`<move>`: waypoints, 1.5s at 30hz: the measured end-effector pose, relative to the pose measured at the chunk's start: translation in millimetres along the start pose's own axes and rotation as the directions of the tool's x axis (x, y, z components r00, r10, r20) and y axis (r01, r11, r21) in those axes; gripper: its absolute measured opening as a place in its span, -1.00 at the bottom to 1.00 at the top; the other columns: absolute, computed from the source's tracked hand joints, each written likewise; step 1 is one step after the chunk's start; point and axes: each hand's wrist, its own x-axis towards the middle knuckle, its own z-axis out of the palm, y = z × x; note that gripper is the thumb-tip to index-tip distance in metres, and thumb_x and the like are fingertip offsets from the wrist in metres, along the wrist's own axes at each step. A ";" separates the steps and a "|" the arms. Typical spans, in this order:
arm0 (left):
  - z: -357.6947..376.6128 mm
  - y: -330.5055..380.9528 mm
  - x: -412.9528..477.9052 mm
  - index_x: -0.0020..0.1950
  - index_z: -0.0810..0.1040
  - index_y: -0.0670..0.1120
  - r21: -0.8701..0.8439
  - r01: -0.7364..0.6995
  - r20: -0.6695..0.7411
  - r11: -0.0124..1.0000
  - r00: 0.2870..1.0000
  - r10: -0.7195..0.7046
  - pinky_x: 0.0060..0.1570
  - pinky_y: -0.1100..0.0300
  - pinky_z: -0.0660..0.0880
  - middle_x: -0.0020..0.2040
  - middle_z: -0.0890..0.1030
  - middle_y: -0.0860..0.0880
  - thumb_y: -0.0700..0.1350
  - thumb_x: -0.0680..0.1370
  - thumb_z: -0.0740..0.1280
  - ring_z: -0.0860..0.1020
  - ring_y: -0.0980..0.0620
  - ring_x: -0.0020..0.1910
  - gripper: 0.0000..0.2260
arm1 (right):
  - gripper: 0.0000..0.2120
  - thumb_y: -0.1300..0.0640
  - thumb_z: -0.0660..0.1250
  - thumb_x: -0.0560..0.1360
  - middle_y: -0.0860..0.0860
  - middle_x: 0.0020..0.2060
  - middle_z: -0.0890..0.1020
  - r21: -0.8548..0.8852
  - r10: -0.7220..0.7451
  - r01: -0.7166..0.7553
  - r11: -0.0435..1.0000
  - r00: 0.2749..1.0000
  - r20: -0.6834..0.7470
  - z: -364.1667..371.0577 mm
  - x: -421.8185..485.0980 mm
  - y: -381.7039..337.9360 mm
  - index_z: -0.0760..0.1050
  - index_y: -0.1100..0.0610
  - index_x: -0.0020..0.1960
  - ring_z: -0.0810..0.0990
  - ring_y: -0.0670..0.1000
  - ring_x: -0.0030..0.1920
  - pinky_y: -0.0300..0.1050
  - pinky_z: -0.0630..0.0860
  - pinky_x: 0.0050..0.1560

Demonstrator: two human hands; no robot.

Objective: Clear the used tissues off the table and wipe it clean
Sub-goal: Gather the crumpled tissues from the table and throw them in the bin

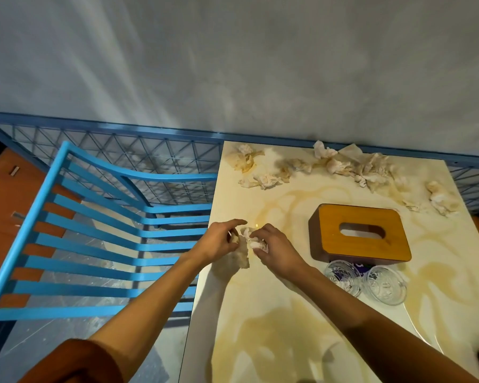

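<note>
Two hands meeting near the left edge of the counter [260, 327] — left hand [219, 243] and right hand [277, 248] both pinching one crumpled tissue [245, 248], more used tissues [371, 168] strewn along the far edge, wooden tissue box [360, 233] and two glass bowls [385, 284] to the right.

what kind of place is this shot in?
Probably a small café or eatery, though a home is possible: a marble-pattern table with a wooden tissue box, two glass cups, crumpled used tissues, and a blue slatted chair beside it.
</note>
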 end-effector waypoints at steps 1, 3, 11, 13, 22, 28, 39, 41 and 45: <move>0.7 3.7 -0.9 0.41 0.45 0.07 0.004 -0.017 0.030 1.000 0.999 0.017 -0.03 0.33 0.50 0.00 0.59 0.06 -0.20 0.49 0.45 0.55 0.12 -0.13 -0.48 | -0.72 0.12 0.34 0.52 -0.01 0.05 0.47 0.017 -0.004 0.004 1.000 1.000 -0.004 -1.4 -2.3 -2.5 0.52 0.06 0.23 0.51 0.03 0.04 -0.02 0.51 0.06; 2.1 10.2 -1.6 0.36 0.52 0.03 0.009 -0.070 0.071 0.998 0.995 0.069 -0.04 0.40 0.44 0.06 0.62 0.06 -0.20 0.47 0.47 0.54 0.14 -0.10 -0.53 | -0.71 0.11 0.35 0.52 -0.04 0.05 0.49 0.053 -0.004 0.005 0.999 1.000 -0.016 -4.7 -7.9 -7.2 0.52 0.02 0.23 0.52 -0.02 0.04 -0.06 0.51 0.08; 3.7 35.6 -11.3 0.07 0.68 -0.12 0.032 -0.102 -0.081 0.994 0.991 0.105 -0.15 0.32 0.47 -0.07 0.66 -0.02 -0.18 0.46 0.49 0.55 0.05 -0.16 -0.80 | -0.49 0.17 0.41 0.47 -0.02 0.16 0.50 0.153 0.028 -0.007 0.988 0.990 -0.137 -19.9 -40.2 -14.1 0.42 0.03 0.40 0.49 -0.11 0.01 -0.37 0.35 0.04; 6.4 39.9 -13.9 0.05 0.68 -0.14 0.014 -0.099 -0.128 0.995 0.987 0.100 -0.16 0.27 0.47 -0.11 0.65 0.00 -0.20 0.45 0.49 0.55 0.05 -0.19 -0.82 | -0.42 0.18 0.42 0.46 -0.03 0.16 0.48 0.164 0.058 -0.031 0.986 0.985 -0.163 -22.7 -50.4 -10.6 0.36 0.02 0.45 0.50 -0.11 -0.06 -0.42 0.34 -0.04; 38.2 84.8 -31.5 0.04 0.68 -0.11 -0.064 -0.108 -0.112 0.992 0.989 0.101 -0.20 0.42 0.48 -0.11 0.63 0.06 -0.16 0.44 0.52 0.58 0.15 -0.21 -0.81 | -0.68 0.19 0.42 0.47 -0.07 0.05 0.51 0.188 0.165 -0.120 0.975 0.955 -0.246 -42.3 -128.2 16.0 0.56 0.08 0.22 0.52 -0.08 -0.07 -0.55 0.29 -0.11; 83.2 133.8 -63.9 -0.07 0.69 -0.10 -0.084 -0.159 -0.070 0.984 0.986 0.153 -0.26 0.30 0.50 -0.15 0.67 0.04 -0.20 0.41 0.54 0.58 0.12 -0.23 -0.86 | -0.76 0.18 0.43 0.46 -0.03 -0.03 0.53 0.221 0.204 -0.135 0.966 0.923 -0.326 -52.3 -208.4 40.3 0.60 0.13 0.13 0.48 -0.09 -0.10 -0.37 0.34 -0.08; 217.6 260.5 -156.0 -0.17 0.66 0.08 -0.180 -0.205 0.074 0.962 0.972 0.221 -0.26 0.14 0.54 -0.28 0.66 0.13 -0.25 0.39 0.53 0.59 0.06 -0.31 -0.78 | -0.77 0.16 0.43 0.47 -0.07 -0.09 0.49 0.256 0.339 -0.246 0.935 0.834 -0.435 -69.6 -410.8 98.5 0.59 0.15 0.12 0.45 -0.12 -0.13 -0.47 0.29 -0.09; 247.3 281.4 -170.2 -0.15 0.67 0.04 -0.180 -0.223 0.104 0.958 0.964 0.244 -0.25 0.17 0.54 -0.26 0.67 0.11 -0.25 0.38 0.53 0.59 0.10 -0.30 -0.80 | -0.76 0.15 0.43 0.46 -0.06 -0.09 0.49 0.255 0.382 -0.294 0.921 0.813 -0.441 -69.2 -450.8 109.5 0.59 0.14 0.12 0.48 -0.08 -0.12 -0.40 0.32 -0.07; 306.3 323.8 -190.6 -0.10 0.70 -0.04 -0.204 -0.242 0.174 0.949 0.945 0.279 -0.24 0.26 0.51 -0.21 0.68 0.07 -0.24 0.36 0.53 0.60 0.09 -0.27 -0.83 | -0.77 0.18 0.44 0.45 0.04 -0.07 0.55 0.272 0.463 -0.375 0.886 0.750 -0.472 -74.8 -522.9 132.8 0.60 0.19 0.10 0.53 0.01 -0.07 -0.30 0.33 -0.06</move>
